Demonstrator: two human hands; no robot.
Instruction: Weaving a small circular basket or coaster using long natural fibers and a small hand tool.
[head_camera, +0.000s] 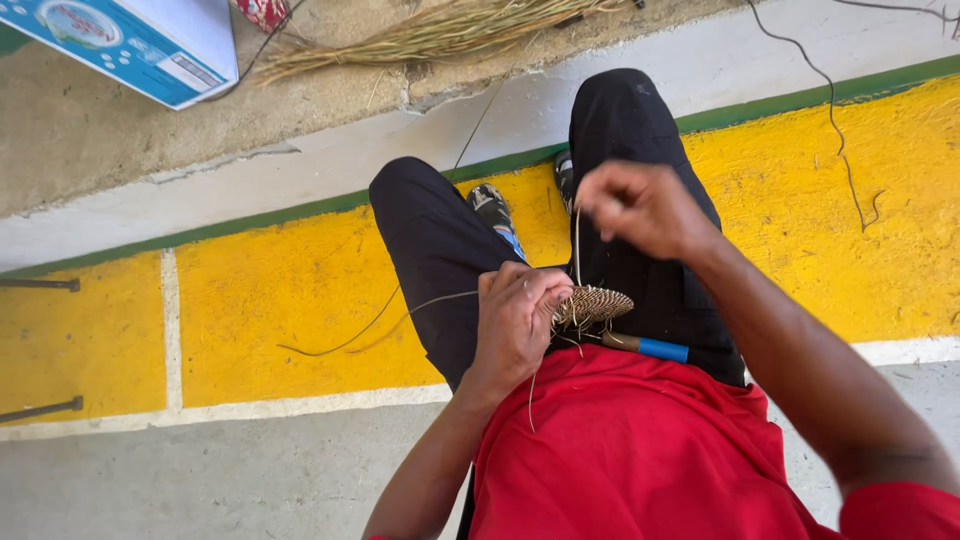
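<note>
While our left hand (517, 318) grips one woven disc (592, 303), our right hand (640, 207) pinches one strand (577, 245).

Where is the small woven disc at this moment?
In the head view, just right of centre, the woven disc sits over the lap, gripped by the left hand, below the raised right hand.

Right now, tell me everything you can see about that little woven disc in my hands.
The woven disc is a small, round, flat piece of tan plant fibre, coiled and stitched in tight rows. It lies roughly level over the lap, above the black trousers. The left hand pinches its near left edge, hiding part of it. One thin strand rises from it straight up to the right hand, which pulls it taut. Loose fibre ends stick out beneath, and a blue-handled tool lies just under it.
</note>
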